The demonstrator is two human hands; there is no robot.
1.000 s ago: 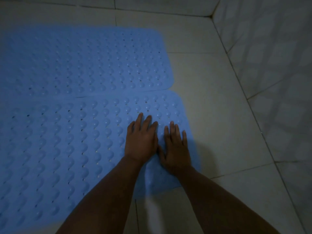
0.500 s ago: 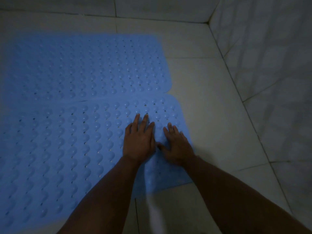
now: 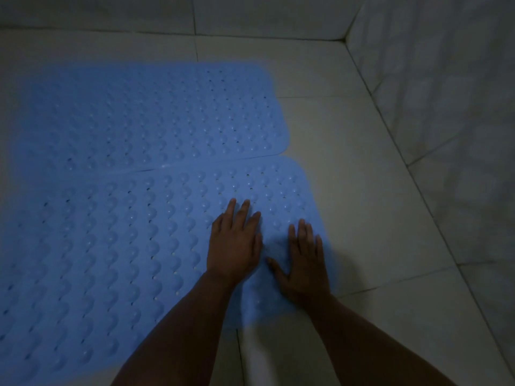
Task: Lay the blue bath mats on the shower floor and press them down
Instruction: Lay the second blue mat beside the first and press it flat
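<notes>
Near bath mat [image 3: 111, 246] under both palms, left hand [image 3: 233, 246], right hand [image 3: 305, 270], fingers [image 3: 244, 211] flat, straight

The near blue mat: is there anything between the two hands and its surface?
Nothing visible. The left hand and right hand both lie flat, fingers straight, directly on the near blue mat by its right end, which lies on the tiled floor.

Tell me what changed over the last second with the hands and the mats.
The right hand slid apart from the left hand, opening a gap, its fingers flat again on the near bumpy blue rubber bath mat. Nothing was gripped or released. The left hand and the far blue mat stayed put.
</notes>
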